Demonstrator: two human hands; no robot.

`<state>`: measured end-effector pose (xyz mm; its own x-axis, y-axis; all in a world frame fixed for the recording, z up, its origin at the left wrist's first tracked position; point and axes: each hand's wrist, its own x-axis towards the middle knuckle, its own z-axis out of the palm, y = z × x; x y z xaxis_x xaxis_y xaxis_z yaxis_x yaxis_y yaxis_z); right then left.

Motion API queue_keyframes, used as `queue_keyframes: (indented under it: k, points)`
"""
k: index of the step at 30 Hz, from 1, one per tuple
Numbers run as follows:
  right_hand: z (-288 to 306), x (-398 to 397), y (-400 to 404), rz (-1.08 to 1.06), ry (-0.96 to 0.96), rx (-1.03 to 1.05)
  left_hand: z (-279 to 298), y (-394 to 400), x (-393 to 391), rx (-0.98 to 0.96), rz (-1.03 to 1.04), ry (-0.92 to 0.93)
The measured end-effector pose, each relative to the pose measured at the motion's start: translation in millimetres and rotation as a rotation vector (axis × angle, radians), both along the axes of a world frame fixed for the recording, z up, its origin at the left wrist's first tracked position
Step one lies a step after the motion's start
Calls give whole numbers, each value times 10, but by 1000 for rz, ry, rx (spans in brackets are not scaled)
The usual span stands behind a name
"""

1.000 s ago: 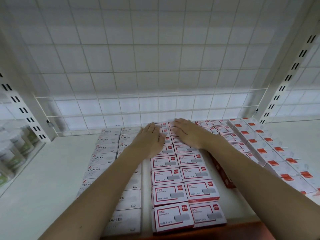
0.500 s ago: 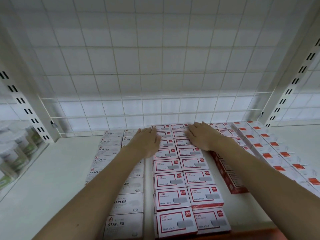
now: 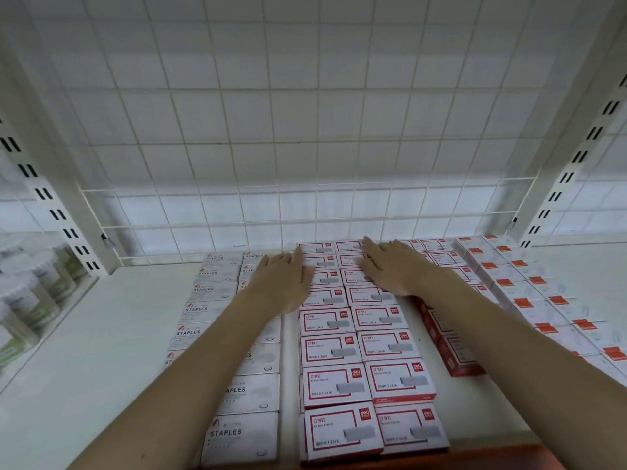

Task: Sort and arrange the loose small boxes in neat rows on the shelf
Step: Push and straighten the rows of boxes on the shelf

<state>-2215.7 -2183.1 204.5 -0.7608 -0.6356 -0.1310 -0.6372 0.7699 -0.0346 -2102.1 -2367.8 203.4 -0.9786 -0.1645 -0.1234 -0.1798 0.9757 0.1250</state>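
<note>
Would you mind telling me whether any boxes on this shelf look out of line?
Yes: the dark red boxes right of the red-bordered rows lie tilted on edge, showing their sides, not flat like the neighbours.

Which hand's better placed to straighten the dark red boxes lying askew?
Right hand, probably: it rests flat on the red-bordered white boxes adjoining the dark red boxes; left hand is farther away.
</note>
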Motion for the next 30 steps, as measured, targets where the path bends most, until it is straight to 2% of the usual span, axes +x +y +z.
queue_keyframes:
  k: [3,11,17,20,24,30]
  points:
    - [-65,13,26,-7,-37,-8,-15,65,49,21,5,-43]
    - [-60,120,-10,-64,-77,-81,-59,83,32,49,6,-21]
    - [-88,130,69,-15,-53,-89,-25,95,64,63,49,-4]
    - [-84,234,70,-52,-29,-133,-33,145,80,10,37,16]
    - [-81,253,117,-57,-14,-57,-71,170,91,-24,46,-6]
    - [23,320,82,-18,-32,3,-98,214,26,93,71,17]
